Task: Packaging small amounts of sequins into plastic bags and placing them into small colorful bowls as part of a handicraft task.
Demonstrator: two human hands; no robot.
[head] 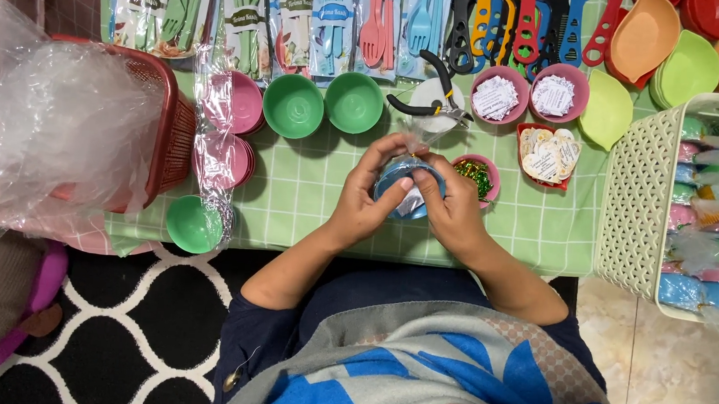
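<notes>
Between green bowls and pliers, both hands' grip clasps blue bowl.

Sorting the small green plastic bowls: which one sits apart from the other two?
The small green plastic bowl at the table's near edge, beside the red basket; the other two green bowls stand side by side farther back.

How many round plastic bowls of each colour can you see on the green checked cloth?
Green round plastic bowls: 3
Pink round plastic bowls holding paper slips or glitter: 3
Blue round plastic bowl held in both hands: 1
Total: 7, leaving out the wrapped pink stacks, which cannot be counted.
</notes>
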